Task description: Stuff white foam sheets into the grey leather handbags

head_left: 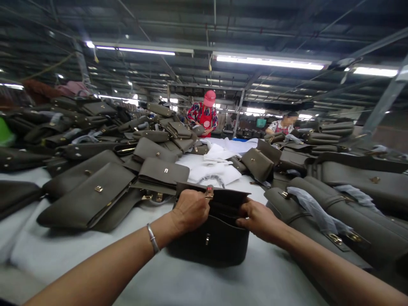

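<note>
Up close, the bag (223, 247) is sitting on the white table (153, 278), its flap (231, 198) standing raised. The left hand (191, 211) is gripping that flap by the clasp (209, 192), fingers curled tight; the right hand (260, 219), half closed, is pinching the bag's side at its opening. Other bags (83, 195) are crowding both sides, white sheets (208, 168) are lying beyond, and a red-capped co-worker (204, 114) is standing behind.

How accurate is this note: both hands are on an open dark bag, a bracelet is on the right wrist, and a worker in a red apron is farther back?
One slip: the head view shows the bracelet on the left wrist, not the right. The left hand and right hand are on the open dark bag, and the worker in the red apron is farther back.
</note>
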`<state>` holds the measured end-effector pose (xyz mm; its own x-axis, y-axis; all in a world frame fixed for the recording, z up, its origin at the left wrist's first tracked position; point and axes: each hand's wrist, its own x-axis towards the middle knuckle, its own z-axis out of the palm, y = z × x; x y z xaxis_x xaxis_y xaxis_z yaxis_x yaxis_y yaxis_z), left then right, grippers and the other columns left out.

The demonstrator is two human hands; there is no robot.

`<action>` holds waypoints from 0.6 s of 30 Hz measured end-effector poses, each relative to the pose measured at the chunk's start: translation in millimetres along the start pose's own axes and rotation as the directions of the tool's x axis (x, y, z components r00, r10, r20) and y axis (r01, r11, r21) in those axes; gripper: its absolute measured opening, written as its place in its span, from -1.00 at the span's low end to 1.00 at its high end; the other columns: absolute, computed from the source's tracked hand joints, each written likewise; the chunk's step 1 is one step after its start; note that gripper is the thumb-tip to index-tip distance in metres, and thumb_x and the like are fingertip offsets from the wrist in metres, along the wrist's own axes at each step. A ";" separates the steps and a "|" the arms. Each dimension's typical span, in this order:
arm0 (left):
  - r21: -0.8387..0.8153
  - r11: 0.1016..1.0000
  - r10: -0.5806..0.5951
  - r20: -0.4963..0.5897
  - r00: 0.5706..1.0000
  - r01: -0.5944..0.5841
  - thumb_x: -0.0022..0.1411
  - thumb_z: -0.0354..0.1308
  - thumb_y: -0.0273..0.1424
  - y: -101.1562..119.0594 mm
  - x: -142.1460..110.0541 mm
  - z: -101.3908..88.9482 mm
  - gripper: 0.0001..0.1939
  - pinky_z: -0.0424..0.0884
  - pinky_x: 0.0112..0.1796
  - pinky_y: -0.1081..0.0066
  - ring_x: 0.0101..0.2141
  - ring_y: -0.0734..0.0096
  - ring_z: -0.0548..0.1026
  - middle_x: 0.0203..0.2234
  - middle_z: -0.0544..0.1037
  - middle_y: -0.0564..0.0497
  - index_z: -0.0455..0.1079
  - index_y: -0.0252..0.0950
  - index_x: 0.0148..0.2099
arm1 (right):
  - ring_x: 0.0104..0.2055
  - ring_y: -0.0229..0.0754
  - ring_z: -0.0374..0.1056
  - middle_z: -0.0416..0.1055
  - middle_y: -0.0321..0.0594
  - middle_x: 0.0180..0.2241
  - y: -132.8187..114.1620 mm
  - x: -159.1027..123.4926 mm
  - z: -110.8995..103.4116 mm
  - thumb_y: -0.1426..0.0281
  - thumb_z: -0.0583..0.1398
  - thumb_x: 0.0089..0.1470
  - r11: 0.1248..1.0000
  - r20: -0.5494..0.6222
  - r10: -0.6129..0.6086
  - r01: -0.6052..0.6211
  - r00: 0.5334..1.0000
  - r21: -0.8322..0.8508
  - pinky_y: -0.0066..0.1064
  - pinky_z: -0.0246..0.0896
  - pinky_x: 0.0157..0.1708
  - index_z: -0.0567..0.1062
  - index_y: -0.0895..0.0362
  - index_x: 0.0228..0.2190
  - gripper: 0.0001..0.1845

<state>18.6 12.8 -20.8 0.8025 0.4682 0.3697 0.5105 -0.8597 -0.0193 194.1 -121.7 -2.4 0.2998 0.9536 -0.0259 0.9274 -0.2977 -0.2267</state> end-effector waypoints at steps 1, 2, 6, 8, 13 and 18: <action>0.003 1.000 -0.013 -0.003 1.000 0.013 0.19 -0.09 -0.42 -7.6 -1.2 0.7 -0.74 0.34 -0.31 0.28 -0.34 0.15 0.51 -0.41 0.55 -0.15 0.39 -0.31 -0.17 | -0.27 -0.19 0.29 0.35 -0.24 -0.25 0.3 1.8 0.5 0.33 0.20 -0.12 1.000 0.001 -0.006 0.006 1.000 -0.014 -0.41 0.01 -0.39 0.46 0.11 -0.49 -0.89; 0.004 0.999 -0.035 -0.012 0.999 0.035 0.19 -0.09 -0.42 -15.4 -1.7 1.2 -0.75 0.34 -0.30 0.28 -0.34 0.16 0.51 -0.40 0.55 -0.14 0.38 -0.29 -0.16 | -0.28 -0.19 0.29 0.35 -0.24 -0.26 0.8 3.3 0.9 0.33 0.20 -0.12 0.999 -0.001 -0.017 0.017 1.000 -0.030 -0.40 0.00 -0.39 0.45 0.11 -0.49 -0.89; -0.013 0.985 -0.173 -0.059 0.983 0.172 0.13 -0.07 -0.46 -47.4 -1.0 0.1 -0.74 0.31 -0.31 0.29 -0.36 0.19 0.50 -0.45 0.52 -0.06 0.33 -0.24 -0.14 | -0.30 -0.19 0.27 0.35 -0.24 -0.31 1.9 6.3 2.2 0.33 0.18 -0.11 0.996 -0.013 -0.056 0.055 0.998 -0.076 -0.40 -0.03 -0.40 0.44 0.10 -0.49 -0.90; -0.041 0.979 -0.202 -0.076 0.976 0.200 0.10 -0.05 -0.46 -60.5 -1.8 -1.7 -0.76 0.30 -0.31 0.29 -0.35 0.19 0.49 -0.48 0.49 -0.02 0.32 -0.22 -0.16 | -0.32 -0.19 0.26 0.35 -0.23 -0.34 0.6 7.3 2.9 0.33 0.17 -0.11 0.995 -0.006 -0.055 0.054 0.998 -0.082 -0.39 -0.04 -0.41 0.44 0.10 -0.48 -0.90; -0.193 0.961 -0.221 -0.107 0.969 0.198 0.14 -0.04 -0.40 -84.7 -9.9 4.6 -0.80 0.29 -0.33 0.37 -0.38 0.31 0.44 -0.48 0.44 0.06 0.29 -0.20 -0.15 | -0.32 -0.19 0.29 0.38 -0.22 -0.32 1.0 9.0 7.2 0.34 0.18 -0.08 0.998 0.002 -0.058 0.057 0.998 0.027 -0.39 0.05 -0.38 0.48 0.10 -0.49 -0.90; -0.791 0.546 -0.470 -0.018 0.882 0.275 0.08 0.12 -0.22 -109.2 -26.6 35.2 -0.53 0.36 -0.19 0.37 -0.19 0.33 0.42 -0.18 0.43 -0.09 0.21 -0.32 0.00 | -0.21 -0.12 0.36 0.44 -0.15 -0.19 2.3 3.5 10.8 0.18 0.09 0.12 0.992 -0.089 -0.086 0.094 0.992 0.087 -0.35 0.16 -0.26 0.51 0.03 -0.19 -0.69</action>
<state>-47.6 101.4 -61.3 0.4626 0.8136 0.3522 0.2551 -0.5026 0.8260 194.8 -118.6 -13.6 0.2375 0.9681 0.0801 0.9284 -0.2020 -0.3120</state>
